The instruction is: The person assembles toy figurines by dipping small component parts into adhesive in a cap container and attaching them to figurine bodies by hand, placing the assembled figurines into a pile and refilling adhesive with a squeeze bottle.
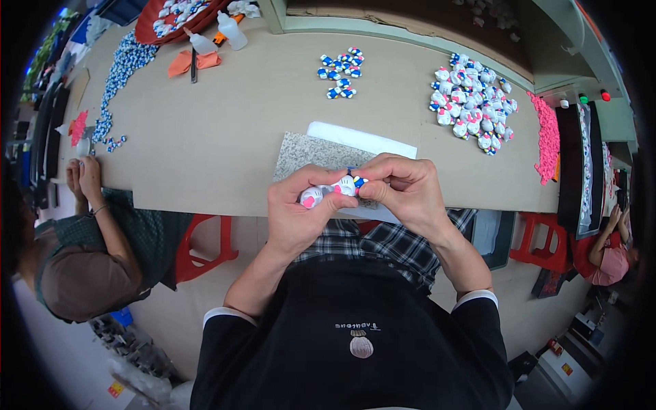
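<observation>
Above a speckled grey stone slab [295, 156], my two hands meet around small toy figurines. My left hand [301, 205] is closed on a white figurine head [344, 186] with a pink bow, pinched between thumb and index finger. A second white head [311, 197], also with a pink bow, rests in the curl of the same hand. My right hand [406, 188] pinches a small blue-and-yellow figurine body [361, 182] against that first head. The fingers partly cover the place where head and body meet, so whether they are joined cannot be seen.
A white sheet [365, 140] lies behind the slab. Small blue bodies [342, 72] sit beyond it. White figurines [471, 106] and pink pieces [544, 140] are heaped right. Bottles [232, 31], an orange cloth [205, 61] and blue-white pieces [126, 65] lie left. Co-workers sit on both sides.
</observation>
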Available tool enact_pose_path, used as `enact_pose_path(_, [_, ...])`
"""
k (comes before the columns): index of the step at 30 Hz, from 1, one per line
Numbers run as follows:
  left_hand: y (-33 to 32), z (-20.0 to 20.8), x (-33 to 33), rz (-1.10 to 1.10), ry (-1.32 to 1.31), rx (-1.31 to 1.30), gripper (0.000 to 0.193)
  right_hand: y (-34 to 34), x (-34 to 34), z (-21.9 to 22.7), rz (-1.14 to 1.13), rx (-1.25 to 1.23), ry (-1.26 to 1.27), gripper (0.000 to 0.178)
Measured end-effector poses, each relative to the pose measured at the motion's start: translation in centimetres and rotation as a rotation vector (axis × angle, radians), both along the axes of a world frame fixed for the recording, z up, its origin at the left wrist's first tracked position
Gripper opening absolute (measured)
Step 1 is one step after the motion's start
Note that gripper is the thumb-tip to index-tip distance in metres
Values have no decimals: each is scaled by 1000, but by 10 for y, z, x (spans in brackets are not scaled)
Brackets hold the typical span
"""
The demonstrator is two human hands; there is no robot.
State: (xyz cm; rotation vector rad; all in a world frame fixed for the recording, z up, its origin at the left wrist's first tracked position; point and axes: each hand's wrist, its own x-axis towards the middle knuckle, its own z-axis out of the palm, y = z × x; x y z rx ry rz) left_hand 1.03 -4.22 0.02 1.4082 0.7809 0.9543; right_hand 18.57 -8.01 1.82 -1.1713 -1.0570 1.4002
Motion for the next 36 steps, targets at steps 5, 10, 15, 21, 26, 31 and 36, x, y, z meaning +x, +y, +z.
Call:
enact_pose_path(5, [9, 5, 13, -57, 42, -197, 29, 1, 13, -4, -10, -33, -4, 17])
enact_pose_path(10, [24, -1, 5, -60, -244, -544, 33, 23, 59, -13, -171, -13, -259, 17])
enact_pose_path(15, [26, -4, -14, -46, -496, -686, 34, 43, 81, -7, -117, -46, -972, 19])
enact_pose_path(21, [15, 0, -28, 19, -527, -721, 33, 88, 38, -16, -80, 303, -1070, 24])
enact_pose_path(26, [11, 3, -33, 51, -476, -777, 34, 109, 19, -43, -54, 435, -1181, 28])
enact_pose_path(31, [7, -3, -38, 38, -500, -796, 33, 89, 26, -23, -49, 147, -668, 24])
enact_pose_path(36, [6, 4, -25, -33, -407, -857, 31, 49, 24, 9, 41, -106, -152, 22])
